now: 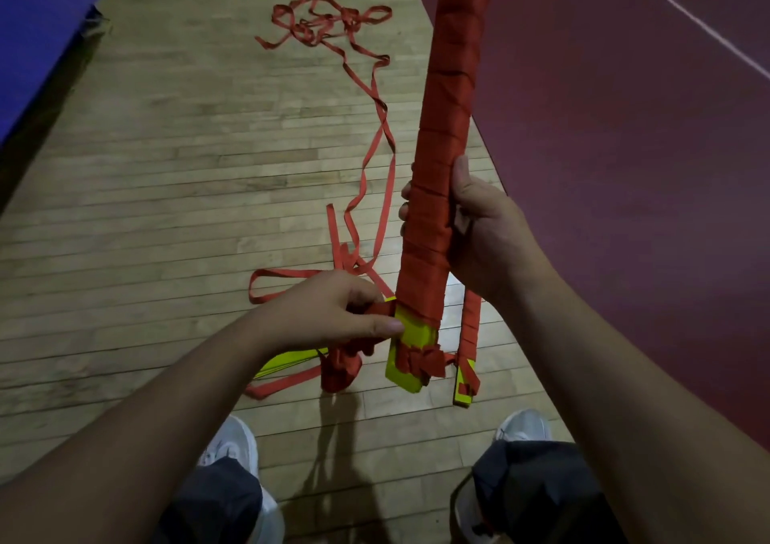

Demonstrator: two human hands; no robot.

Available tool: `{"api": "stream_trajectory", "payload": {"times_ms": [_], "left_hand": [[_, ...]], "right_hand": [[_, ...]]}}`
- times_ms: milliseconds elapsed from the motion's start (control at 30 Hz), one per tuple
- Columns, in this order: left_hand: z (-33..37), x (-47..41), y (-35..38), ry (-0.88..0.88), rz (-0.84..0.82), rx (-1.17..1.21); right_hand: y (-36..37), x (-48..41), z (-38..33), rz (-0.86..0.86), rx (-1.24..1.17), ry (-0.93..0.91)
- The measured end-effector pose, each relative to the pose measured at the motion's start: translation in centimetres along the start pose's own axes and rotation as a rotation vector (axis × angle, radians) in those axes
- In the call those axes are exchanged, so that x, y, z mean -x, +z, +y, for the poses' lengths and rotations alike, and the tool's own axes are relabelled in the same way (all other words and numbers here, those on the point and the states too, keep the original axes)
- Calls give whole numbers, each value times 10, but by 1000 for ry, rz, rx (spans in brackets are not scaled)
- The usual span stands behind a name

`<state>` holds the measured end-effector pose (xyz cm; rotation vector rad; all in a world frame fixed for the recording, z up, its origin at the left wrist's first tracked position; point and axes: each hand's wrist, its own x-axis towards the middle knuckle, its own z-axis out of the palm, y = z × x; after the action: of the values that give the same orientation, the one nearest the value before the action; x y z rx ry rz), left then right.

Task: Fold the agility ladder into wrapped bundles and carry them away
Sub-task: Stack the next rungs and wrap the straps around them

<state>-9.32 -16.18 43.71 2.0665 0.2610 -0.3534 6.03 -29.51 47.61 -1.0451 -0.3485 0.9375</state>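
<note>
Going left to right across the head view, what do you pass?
From the left: blue mat → left hand, pinching the red strap → wrapped bundle → right hand, gripping it → white court line.

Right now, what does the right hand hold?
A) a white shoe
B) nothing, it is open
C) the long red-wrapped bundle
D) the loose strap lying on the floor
C: the right hand has its fingers and thumb curled round the red-wrapped bundle, while the left hand pinches the red strap beside the bundle's yellow end.
</note>
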Motion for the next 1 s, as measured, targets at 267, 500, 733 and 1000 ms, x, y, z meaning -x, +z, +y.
{"api": "stream_trajectory", "payload": {"times_ms": [267,500,733,1000], "left_hand": [[0,5,2,-3,86,3],[12,2,33,-96,287,-261],[4,2,29,42,347,-108],[-3,6,1,174,-6,335]], "right_hand": [[-2,-6,2,136,167,-109],[3,-6,18,242,375,-139],[-4,-10,14,231,364,-149],[-3,-3,4,-89,-311,60]]}}
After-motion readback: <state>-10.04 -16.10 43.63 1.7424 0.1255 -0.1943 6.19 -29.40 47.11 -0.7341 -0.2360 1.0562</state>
